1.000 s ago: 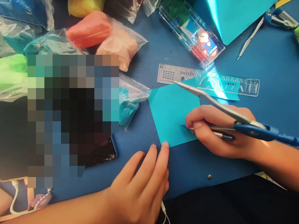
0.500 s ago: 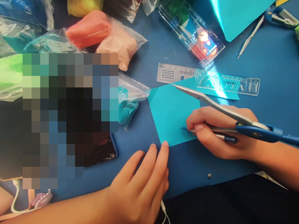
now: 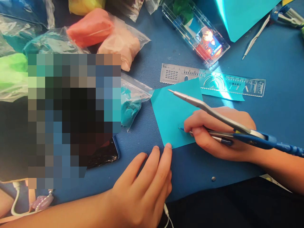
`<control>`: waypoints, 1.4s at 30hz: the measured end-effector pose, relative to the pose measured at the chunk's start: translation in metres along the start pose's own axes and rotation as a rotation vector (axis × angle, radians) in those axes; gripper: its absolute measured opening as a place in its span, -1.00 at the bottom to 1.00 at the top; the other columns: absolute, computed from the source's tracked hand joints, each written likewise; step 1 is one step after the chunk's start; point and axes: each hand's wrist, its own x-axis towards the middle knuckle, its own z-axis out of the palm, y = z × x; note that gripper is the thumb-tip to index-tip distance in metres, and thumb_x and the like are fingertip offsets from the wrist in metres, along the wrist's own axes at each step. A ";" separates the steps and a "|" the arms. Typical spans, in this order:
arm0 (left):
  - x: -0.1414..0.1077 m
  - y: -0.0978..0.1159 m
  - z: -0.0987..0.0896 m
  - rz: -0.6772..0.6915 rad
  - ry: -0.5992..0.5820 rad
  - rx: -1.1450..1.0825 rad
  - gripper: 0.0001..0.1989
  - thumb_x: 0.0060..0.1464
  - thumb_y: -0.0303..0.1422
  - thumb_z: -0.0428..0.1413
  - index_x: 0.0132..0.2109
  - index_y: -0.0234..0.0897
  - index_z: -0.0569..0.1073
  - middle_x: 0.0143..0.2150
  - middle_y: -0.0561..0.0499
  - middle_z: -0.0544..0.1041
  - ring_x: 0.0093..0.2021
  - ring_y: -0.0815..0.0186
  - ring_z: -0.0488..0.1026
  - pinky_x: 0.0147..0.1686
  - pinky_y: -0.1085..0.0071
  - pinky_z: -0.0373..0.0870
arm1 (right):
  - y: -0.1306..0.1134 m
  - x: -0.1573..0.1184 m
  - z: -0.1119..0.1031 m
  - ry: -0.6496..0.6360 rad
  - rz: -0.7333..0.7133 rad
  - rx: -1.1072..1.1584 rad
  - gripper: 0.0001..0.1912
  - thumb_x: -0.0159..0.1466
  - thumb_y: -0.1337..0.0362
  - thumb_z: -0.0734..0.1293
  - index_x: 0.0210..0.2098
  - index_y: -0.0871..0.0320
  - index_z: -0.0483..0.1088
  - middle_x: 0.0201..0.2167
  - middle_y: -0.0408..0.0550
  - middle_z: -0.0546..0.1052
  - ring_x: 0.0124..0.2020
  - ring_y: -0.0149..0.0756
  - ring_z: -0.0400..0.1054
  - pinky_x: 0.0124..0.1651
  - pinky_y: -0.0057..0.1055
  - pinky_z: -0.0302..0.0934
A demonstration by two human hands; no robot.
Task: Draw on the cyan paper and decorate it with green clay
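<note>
Upper left, on the blue work surface, lay bagged soft lumps: a yellow packet, a coral packet adjoining a peach packet, and a lime-green packet at the edge. A teal packet lay nearer the centre. Below it, a glossy dark device with a blue rim was partly hidden (pixelation covered the remainder). Upper centre, a clear case lay slantwise, an illustrated figure visible at its lower end. Lower left, a pale purple charm lay near a white cable.
</note>
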 end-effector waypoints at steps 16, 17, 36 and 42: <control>0.001 0.001 -0.001 -0.004 -0.021 -0.005 -0.91 0.19 -0.56 0.09 -0.29 -0.43 0.48 -0.09 -0.22 0.63 -0.08 0.05 0.50 -0.15 0.19 0.33 | -0.005 0.000 -0.005 0.090 0.031 -0.025 -0.77 0.27 0.49 0.15 -0.44 0.09 0.29 -0.66 -0.29 0.38 -0.68 -0.53 0.24 -0.53 -0.57 0.19; 0.000 0.001 -0.002 -0.003 -0.023 -0.005 -0.91 0.19 -0.56 0.09 -0.28 -0.44 0.48 -0.09 -0.22 0.63 -0.08 0.05 0.50 -0.15 0.19 0.33 | -0.005 0.000 -0.005 0.059 0.051 -0.033 -0.76 0.28 0.50 0.15 -0.44 0.10 0.30 -0.66 -0.28 0.39 -0.68 -0.52 0.25 -0.53 -0.56 0.19; 0.000 0.000 -0.002 0.007 -0.034 0.002 -0.92 0.18 -0.55 0.10 -0.27 -0.44 0.49 -0.07 -0.23 0.63 -0.07 0.04 0.50 -0.15 0.17 0.33 | 0.002 -0.005 0.000 0.045 -0.021 0.051 -0.79 0.29 0.44 0.15 -0.42 0.07 0.27 -0.64 -0.28 0.36 -0.68 -0.51 0.18 -0.57 -0.50 0.09; 0.000 0.000 -0.003 0.003 -0.027 -0.007 -0.93 0.17 -0.55 0.11 -0.27 -0.45 0.49 -0.07 -0.24 0.62 -0.07 0.04 0.49 -0.16 0.17 0.34 | 0.002 -0.004 -0.003 0.015 -0.019 0.066 -0.80 0.29 0.45 0.15 -0.42 0.07 0.25 -0.64 -0.28 0.34 -0.65 -0.50 0.15 -0.54 -0.51 0.12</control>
